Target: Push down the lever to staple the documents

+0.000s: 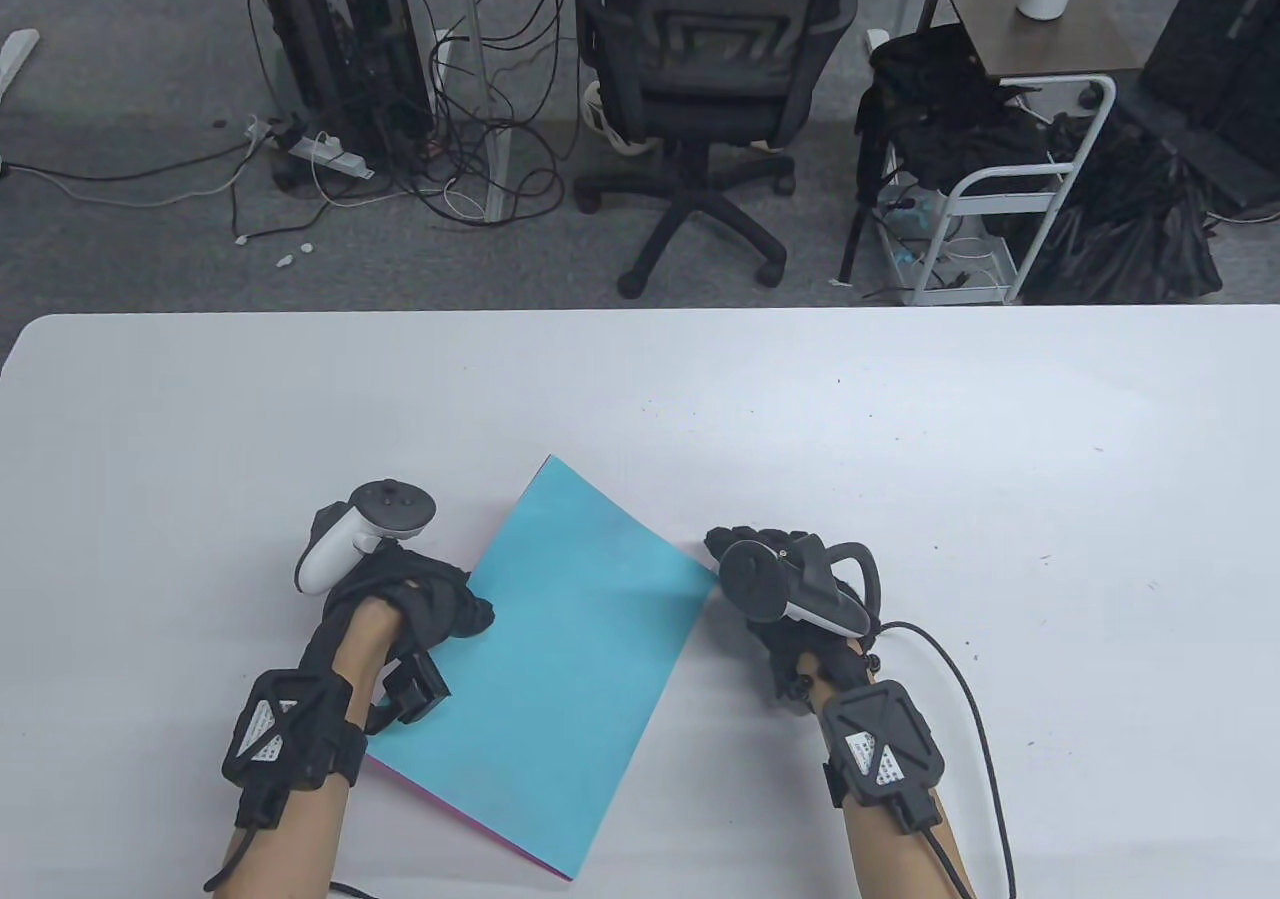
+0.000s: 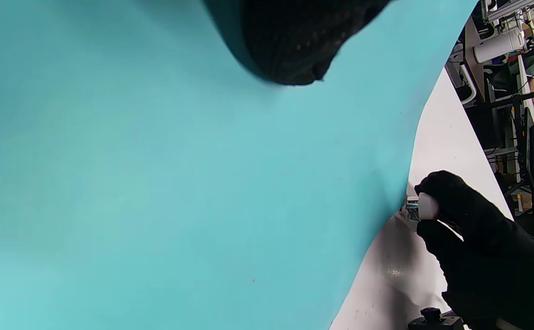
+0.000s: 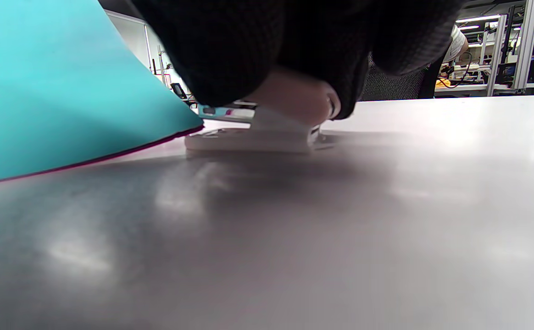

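Observation:
A stack of documents with a blue top sheet point(image 1: 560, 649) and a pink sheet under it lies tilted on the white table point(image 1: 900, 419). My left hand point(image 1: 420, 599) rests on the sheets' left edge and holds them flat; in the left wrist view a fingertip point(image 2: 290, 46) presses on the blue sheet point(image 2: 157, 183). My right hand point(image 1: 760, 579) grips a small white stapler point(image 3: 267, 123) at the sheets' right corner, fingers wrapped over its top. The stapler point(image 2: 425, 206) also shows in the left wrist view. The corner of the blue sheet point(image 3: 65, 91) sits at the stapler's mouth.
A black office chair point(image 1: 700, 89) and a white cart point(image 1: 990, 199) stand on the floor beyond the table's far edge. A black cable point(image 1: 960, 679) runs from my right wrist along the table.

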`<state>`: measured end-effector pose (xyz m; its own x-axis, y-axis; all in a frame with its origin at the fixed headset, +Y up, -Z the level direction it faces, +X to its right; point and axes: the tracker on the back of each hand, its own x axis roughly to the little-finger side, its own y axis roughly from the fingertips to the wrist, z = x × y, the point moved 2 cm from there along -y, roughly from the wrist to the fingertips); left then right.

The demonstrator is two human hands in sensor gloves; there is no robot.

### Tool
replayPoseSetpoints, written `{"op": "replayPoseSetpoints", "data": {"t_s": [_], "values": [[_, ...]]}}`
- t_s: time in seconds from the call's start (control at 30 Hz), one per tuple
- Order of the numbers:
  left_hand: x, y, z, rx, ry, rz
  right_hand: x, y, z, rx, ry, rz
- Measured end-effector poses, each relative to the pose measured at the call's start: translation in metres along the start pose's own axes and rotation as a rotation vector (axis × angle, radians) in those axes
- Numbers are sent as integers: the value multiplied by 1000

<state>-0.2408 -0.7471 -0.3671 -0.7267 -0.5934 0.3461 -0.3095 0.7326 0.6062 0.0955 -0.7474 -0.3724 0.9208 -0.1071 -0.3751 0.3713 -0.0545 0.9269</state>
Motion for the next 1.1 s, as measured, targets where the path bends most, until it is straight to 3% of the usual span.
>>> {"op": "replayPoseSetpoints", "data": {"t_s": [0.33,0.67,0.87,1.1], "values": [[-16,-3,-6,-30,-72,16,0,0,0,-3,-1,-1],[-35,-10,-19,-239,-284,68,0,0,0,-4,1,-3],[-34,-17,-27,-325,-346,76,0,0,0,-8,0,-4],[-22,-23,-28,-324,-297,29,-1,-1,0,-13,-1,-4]]}}
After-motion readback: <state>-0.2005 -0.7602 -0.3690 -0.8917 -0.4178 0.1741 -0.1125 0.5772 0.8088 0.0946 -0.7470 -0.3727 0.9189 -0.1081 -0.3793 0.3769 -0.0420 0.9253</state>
